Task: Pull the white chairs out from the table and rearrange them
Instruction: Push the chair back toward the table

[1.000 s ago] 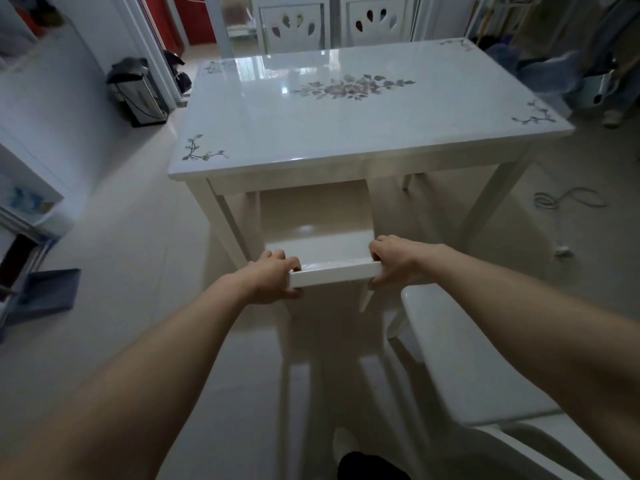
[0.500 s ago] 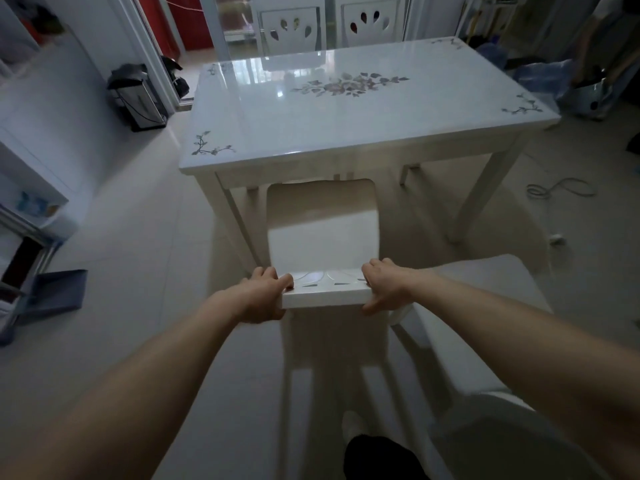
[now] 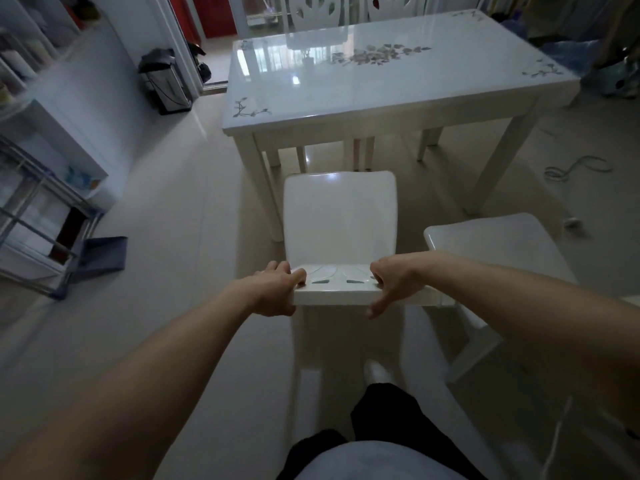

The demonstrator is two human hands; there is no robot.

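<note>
A white chair (image 3: pixel 339 216) stands fully clear of the white floral table (image 3: pixel 398 84), its seat facing the table. My left hand (image 3: pixel 277 289) grips the left end of its backrest top. My right hand (image 3: pixel 391 285) holds the right end, with the index finger hanging loose below the rail. A second white chair (image 3: pixel 491 244) stands right beside it, its seat partly hidden by my right forearm. Two more white chairs (image 3: pixel 349 10) stand tucked in at the table's far side.
A metal shelf rack (image 3: pixel 38 216) and a blue dustpan (image 3: pixel 100 254) stand on the left. A black bin (image 3: pixel 164 81) sits by the doorway. A cable (image 3: pixel 575 168) lies on the floor at right. My leg and foot (image 3: pixel 377 375) are behind the chair.
The chair came backwards out from under the table, with both hands on its backrest. Its whole seat now shows. I stepped back, and my right index finger has loosened.
</note>
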